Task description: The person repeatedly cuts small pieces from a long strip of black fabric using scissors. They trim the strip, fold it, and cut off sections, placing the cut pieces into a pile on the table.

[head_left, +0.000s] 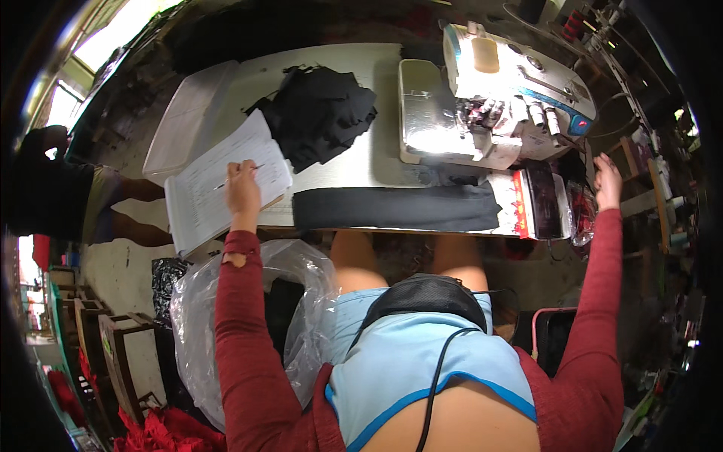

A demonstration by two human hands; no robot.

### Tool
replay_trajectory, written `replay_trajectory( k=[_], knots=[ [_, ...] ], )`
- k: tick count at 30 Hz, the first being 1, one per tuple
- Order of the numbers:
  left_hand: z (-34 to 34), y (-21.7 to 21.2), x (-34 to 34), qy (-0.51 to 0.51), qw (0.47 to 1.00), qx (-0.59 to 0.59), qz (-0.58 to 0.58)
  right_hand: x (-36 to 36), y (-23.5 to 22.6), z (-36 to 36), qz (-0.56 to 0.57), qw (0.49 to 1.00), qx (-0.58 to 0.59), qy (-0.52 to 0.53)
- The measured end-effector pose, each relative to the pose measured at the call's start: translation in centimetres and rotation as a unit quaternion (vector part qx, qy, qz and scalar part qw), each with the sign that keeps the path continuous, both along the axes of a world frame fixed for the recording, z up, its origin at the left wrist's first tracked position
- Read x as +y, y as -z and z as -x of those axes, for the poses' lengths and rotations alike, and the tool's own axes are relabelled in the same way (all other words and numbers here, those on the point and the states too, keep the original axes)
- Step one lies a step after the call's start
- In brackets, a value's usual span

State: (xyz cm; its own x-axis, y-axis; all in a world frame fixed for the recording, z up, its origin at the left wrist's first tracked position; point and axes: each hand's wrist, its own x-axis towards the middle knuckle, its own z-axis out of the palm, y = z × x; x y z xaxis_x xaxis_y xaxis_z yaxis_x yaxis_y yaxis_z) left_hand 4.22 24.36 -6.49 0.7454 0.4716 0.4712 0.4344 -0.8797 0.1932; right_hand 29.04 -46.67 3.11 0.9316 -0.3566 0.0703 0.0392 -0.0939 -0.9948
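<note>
My left hand (243, 192) rests on an open notebook (203, 184) with lined, written pages. Its fingers are closed round a thin pen (258, 166). Behind the notebook lies a loose pile of black cut fabric (324, 113). A folded black fabric strip (392, 209) runs along the table's near edge. Out to the right, my right hand (608, 184) is raised beside the sewing machine's right end, fingers loosely bent and apart. I see nothing in it. The white sewing machine (520, 75) stands at the back right of the table.
A clear plastic bin (188, 113) is at the table's left. A phone (544, 200) lies in a tray near the right edge. A large clear plastic bag (196, 301) hangs beside my left arm. Another person (98, 200) stands at far left. Red cloth (169, 433) lies low left.
</note>
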Motion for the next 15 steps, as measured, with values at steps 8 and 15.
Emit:
replay_trajectory(
  k=[8,15],
  knots=[
    [1.3,-4.7,-3.5,0.037,0.991,-0.043,-0.125,3.3,-5.4,12.0,0.080,0.988,-0.123,0.043],
    [3.5,-10.2,-17.0,0.331,0.917,-0.084,-0.204,14.9,-5.4,18.5,0.092,0.950,-0.171,-0.245]
  ],
)
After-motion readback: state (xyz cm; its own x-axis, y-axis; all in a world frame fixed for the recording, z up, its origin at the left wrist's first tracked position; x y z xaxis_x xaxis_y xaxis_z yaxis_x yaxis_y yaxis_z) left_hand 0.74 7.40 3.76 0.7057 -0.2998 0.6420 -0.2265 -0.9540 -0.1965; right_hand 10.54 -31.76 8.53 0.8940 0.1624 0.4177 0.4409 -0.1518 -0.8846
